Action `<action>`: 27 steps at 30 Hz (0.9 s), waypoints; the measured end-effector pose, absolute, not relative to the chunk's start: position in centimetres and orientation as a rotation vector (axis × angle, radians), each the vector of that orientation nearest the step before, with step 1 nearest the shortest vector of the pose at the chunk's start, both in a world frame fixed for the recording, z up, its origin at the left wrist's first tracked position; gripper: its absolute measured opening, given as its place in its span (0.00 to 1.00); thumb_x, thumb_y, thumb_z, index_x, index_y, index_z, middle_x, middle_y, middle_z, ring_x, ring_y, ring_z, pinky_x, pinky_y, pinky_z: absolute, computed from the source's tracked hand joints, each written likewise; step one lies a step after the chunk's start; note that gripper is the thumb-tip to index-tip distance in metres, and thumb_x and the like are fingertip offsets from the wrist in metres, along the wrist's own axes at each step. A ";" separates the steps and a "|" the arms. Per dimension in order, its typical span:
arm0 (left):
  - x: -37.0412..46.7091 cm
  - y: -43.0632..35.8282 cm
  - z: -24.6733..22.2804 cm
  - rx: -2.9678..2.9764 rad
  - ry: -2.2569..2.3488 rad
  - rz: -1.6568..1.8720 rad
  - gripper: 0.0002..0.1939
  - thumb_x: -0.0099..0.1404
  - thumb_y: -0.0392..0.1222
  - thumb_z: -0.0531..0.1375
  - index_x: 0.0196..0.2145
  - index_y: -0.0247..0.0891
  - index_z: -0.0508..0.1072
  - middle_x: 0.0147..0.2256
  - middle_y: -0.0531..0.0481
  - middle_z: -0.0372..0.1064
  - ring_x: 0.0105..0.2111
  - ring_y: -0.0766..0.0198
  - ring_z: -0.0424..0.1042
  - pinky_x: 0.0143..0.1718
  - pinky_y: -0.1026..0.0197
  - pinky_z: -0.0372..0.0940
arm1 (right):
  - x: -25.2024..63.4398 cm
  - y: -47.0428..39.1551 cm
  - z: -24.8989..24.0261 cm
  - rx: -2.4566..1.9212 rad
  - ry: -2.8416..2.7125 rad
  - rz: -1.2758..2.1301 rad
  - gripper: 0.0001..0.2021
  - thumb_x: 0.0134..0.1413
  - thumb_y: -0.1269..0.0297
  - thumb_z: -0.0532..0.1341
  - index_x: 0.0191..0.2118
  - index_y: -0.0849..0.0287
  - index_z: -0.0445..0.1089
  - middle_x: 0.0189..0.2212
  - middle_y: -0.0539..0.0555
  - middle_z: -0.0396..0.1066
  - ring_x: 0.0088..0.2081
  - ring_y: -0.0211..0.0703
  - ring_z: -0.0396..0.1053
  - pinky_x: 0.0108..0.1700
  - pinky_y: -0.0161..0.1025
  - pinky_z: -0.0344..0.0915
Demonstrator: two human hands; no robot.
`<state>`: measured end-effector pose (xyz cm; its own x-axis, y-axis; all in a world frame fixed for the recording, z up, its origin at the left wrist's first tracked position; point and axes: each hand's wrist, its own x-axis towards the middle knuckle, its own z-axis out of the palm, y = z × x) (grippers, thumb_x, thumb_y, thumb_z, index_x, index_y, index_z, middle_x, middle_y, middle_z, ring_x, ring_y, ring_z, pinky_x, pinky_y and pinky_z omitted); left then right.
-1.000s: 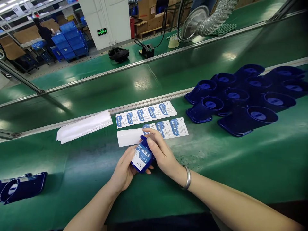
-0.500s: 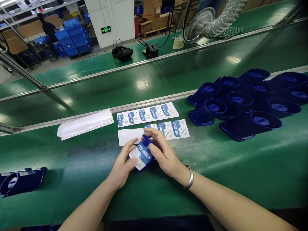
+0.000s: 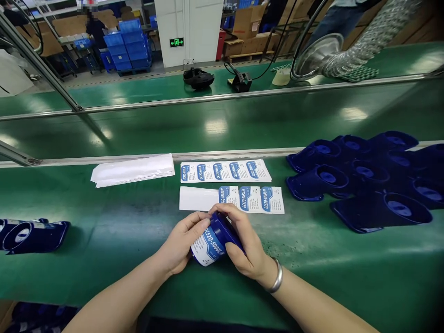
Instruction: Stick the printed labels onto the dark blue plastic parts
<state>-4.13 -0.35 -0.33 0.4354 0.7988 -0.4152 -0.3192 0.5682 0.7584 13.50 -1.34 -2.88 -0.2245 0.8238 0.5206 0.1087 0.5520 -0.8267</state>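
Between my two hands is a dark blue plastic housing [image 3: 222, 230], held tilted above the green bench. A blue-and-white label [image 3: 209, 247] printed "DCS2Q-5000L/H" lies on its curved side. My left hand [image 3: 185, 240] grips the left side, its thumb against the label's upper edge. My right hand [image 3: 244, 243], with a silver bangle at the wrist, wraps round the right side. Just beyond the hands lies a label strip [image 3: 262, 200] with three labels and a bare white backing section at its left. Behind that rests a stack of full label sheets [image 3: 225, 171].
Several blue housings [image 3: 328, 178] stand grouped on the right. More labelled housings [image 3: 38, 237] lie at the left edge. White backing paper [image 3: 133, 170] is piled at the back left. A metal rail [image 3: 208, 96] crosses behind, with a soldering iron stand [image 3: 240, 82] and an exhaust hose [image 3: 367, 53] beyond.
The housing has turned in my hands, so its dark rim now shows above the label. My left thumb has moved up to the label's upper edge. The camera view has shifted.
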 end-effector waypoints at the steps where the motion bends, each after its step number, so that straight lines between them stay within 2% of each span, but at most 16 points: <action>1: -4.2 -0.4 -0.3 0.722 0.846 0.762 0.15 0.66 0.50 0.66 0.45 0.39 0.77 0.41 0.47 0.74 0.42 0.60 0.72 0.45 0.59 0.66 | 13.5 -1.5 -3.1 -0.815 -1.663 0.837 0.25 0.74 0.45 0.51 0.67 0.53 0.54 0.53 0.61 0.63 0.53 0.59 0.65 0.56 0.58 0.65; 5: -4.1 -0.7 -0.4 1.151 0.927 0.747 0.19 0.66 0.50 0.64 0.52 0.41 0.73 0.51 0.43 0.72 0.51 0.51 0.70 0.52 0.52 0.64 | 13.4 -1.6 -3.8 -0.934 -1.563 0.925 0.25 0.74 0.46 0.52 0.68 0.52 0.52 0.55 0.61 0.63 0.56 0.59 0.64 0.58 0.57 0.64; 9: -3.8 -1.1 -0.5 1.485 1.136 0.720 0.31 0.56 0.46 0.72 0.55 0.41 0.71 0.52 0.41 0.70 0.51 0.45 0.69 0.53 0.48 0.63 | 13.4 -1.4 -3.9 -0.989 -1.540 0.940 0.26 0.74 0.46 0.52 0.68 0.53 0.51 0.53 0.61 0.64 0.54 0.57 0.66 0.56 0.56 0.65; 12: -4.0 -0.9 -0.5 1.465 1.131 0.734 0.34 0.50 0.44 0.74 0.55 0.42 0.72 0.51 0.42 0.70 0.51 0.44 0.68 0.53 0.48 0.62 | 13.4 -1.4 -3.8 -0.986 -1.575 0.923 0.28 0.73 0.45 0.53 0.68 0.54 0.50 0.53 0.62 0.64 0.54 0.58 0.66 0.57 0.57 0.65; 14: -4.3 -0.5 -0.3 1.233 1.021 0.763 0.28 0.54 0.48 0.73 0.52 0.41 0.74 0.49 0.43 0.72 0.50 0.47 0.70 0.52 0.50 0.63 | 13.4 -1.3 -3.6 -0.959 -1.610 0.895 0.28 0.73 0.45 0.53 0.69 0.53 0.49 0.55 0.62 0.62 0.56 0.60 0.64 0.57 0.58 0.64; 17: -4.6 0.1 -0.3 0.753 0.883 0.790 0.18 0.62 0.54 0.67 0.42 0.37 0.78 0.40 0.46 0.73 0.41 0.56 0.72 0.44 0.57 0.65 | 13.2 -1.2 -3.0 -0.866 -1.734 0.800 0.27 0.72 0.45 0.53 0.68 0.52 0.53 0.56 0.61 0.61 0.56 0.61 0.62 0.57 0.60 0.62; 20: -4.2 0.2 -0.6 0.569 0.878 0.781 0.17 0.61 0.53 0.69 0.39 0.36 0.77 0.35 0.48 0.72 0.36 0.62 0.71 0.42 0.60 0.64 | 13.1 -1.1 -2.5 -0.806 -1.823 0.728 0.22 0.73 0.47 0.53 0.64 0.51 0.59 0.52 0.60 0.63 0.53 0.59 0.63 0.57 0.59 0.60; 27: -3.6 -0.7 -0.8 0.967 0.886 0.883 0.14 0.67 0.52 0.63 0.44 0.39 0.75 0.43 0.46 0.72 0.47 0.55 0.70 0.51 0.55 0.62 | 13.2 -1.1 -2.3 -0.899 -1.774 0.764 0.17 0.75 0.51 0.49 0.61 0.51 0.61 0.52 0.58 0.64 0.53 0.57 0.63 0.57 0.55 0.59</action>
